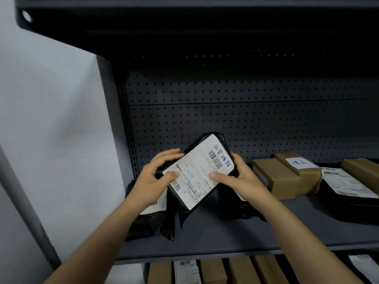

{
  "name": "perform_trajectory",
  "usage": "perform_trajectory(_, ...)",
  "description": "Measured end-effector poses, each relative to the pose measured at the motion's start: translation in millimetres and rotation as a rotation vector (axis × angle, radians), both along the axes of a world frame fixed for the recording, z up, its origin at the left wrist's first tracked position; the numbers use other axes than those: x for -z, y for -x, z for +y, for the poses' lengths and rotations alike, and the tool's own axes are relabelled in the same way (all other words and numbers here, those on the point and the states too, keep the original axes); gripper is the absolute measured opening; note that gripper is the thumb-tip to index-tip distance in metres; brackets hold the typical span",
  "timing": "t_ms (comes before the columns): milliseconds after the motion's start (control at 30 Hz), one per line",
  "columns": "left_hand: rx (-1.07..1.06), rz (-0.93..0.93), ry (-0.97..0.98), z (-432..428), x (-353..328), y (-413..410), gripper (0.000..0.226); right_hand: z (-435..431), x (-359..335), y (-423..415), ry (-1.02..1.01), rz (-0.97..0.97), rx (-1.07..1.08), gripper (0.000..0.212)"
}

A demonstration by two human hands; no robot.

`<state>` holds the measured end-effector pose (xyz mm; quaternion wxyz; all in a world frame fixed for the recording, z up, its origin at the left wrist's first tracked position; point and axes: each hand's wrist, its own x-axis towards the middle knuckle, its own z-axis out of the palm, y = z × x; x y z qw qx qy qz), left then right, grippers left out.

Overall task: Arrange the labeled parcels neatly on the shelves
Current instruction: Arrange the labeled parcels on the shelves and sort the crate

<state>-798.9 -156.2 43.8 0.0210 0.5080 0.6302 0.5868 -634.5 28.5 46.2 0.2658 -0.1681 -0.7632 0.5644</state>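
Observation:
A black plastic parcel (200, 171) with a white shipping label facing me stands tilted above the grey shelf (235, 228). My left hand (158, 173) grips its left edge, thumb on the label. My right hand (235, 177) grips its right edge, thumb pressed on the label too. Another black bag parcel (147, 220) with a label lies behind my left forearm, partly hidden. A further dark parcel sits behind my right wrist, mostly hidden.
Brown cardboard boxes (287, 177) stand on the shelf at right, one with a handwritten label, beside a flat black parcel (348, 187). A perforated back panel (246, 119) closes the shelf. Several boxes (213, 271) fill the lower shelf. A white wall (51, 119) is at left.

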Motion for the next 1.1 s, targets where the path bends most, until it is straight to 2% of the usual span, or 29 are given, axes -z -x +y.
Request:
perform_trajectory(67, 0.006, -0.003, -0.004, -1, 0, -1, 0.037, -1, 0, -2, -0.015, -0.036, -0.029, 0.057)
perform_trajectory(233, -0.014, -0.033, -0.028, -1, 1, -2, 0.037, -3, 2, -6, -0.030, -0.046, -0.038, 0.050)
perform_trajectory(300, -0.054, -0.046, -0.044, 1, 2, -1, 0.039, -4, 5, -5, 0.002, 0.008, -0.008, 0.047)
perform_trajectory(433, -0.122, -0.080, -0.065, 5, 3, -5, 0.041, -6, 8, -4, 0.112, 0.137, 0.079, 0.021)
perform_trajectory(500, -0.129, -0.099, -0.062, 7, 4, -9, 0.044, -6, 8, -4, 0.144, 0.177, 0.124, 0.016)
perform_trajectory(600, -0.159, -0.203, -0.101, 9, 6, -21, 0.063, -7, 10, -4, 0.196, 0.221, 0.196, 0.013)
perform_trajectory(767, -0.161, -0.417, -0.145, 14, 29, -56, 0.097, -10, 6, -3, 0.451, 0.373, 0.265, 0.012)
perform_trajectory(933, -0.085, -0.503, -0.217, 36, 41, -69, 0.110, -22, 11, 3, 0.485, 0.367, 0.198, 0.018)
perform_trajectory(1100, -0.092, -0.540, -0.349, 50, 29, -56, 0.097, -31, 16, 1, 0.406, 0.353, 0.124, 0.018)
